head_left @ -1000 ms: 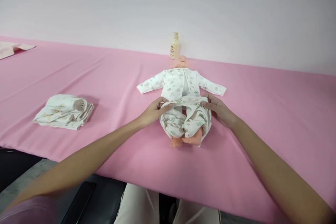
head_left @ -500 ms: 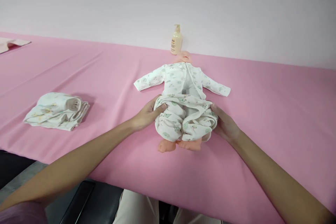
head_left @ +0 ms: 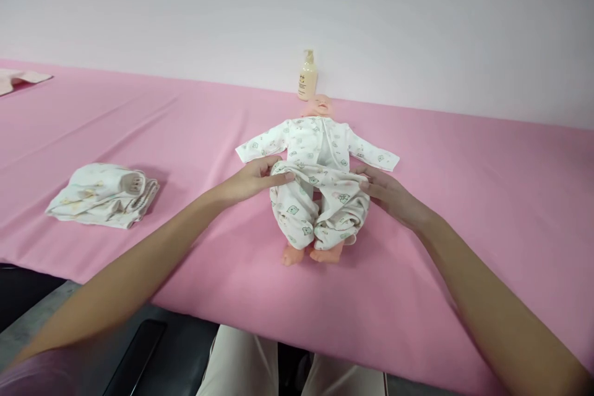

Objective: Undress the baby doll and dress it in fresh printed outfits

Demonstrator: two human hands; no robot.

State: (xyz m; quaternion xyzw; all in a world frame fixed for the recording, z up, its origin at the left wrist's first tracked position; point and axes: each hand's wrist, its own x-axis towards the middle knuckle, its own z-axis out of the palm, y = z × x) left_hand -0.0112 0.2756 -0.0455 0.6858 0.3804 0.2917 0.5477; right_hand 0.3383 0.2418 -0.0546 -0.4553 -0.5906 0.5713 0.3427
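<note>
Trousers [head_left: 294,207] lay around the legs of the doll [head_left: 321,107] on the pink cloth [head_left: 223,272], next to its jacket [head_left: 304,140]. The left hand [head_left: 254,178] pinched one side of their waist between thumb and fingers; the right hand [head_left: 392,197], nearly closed, gripped the other. A bottle [head_left: 307,79] stood near the doll's head.

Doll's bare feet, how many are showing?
2: one foot nearer the left hand, the other foot nearer the right hand, both poking out below the printed pants.
</note>
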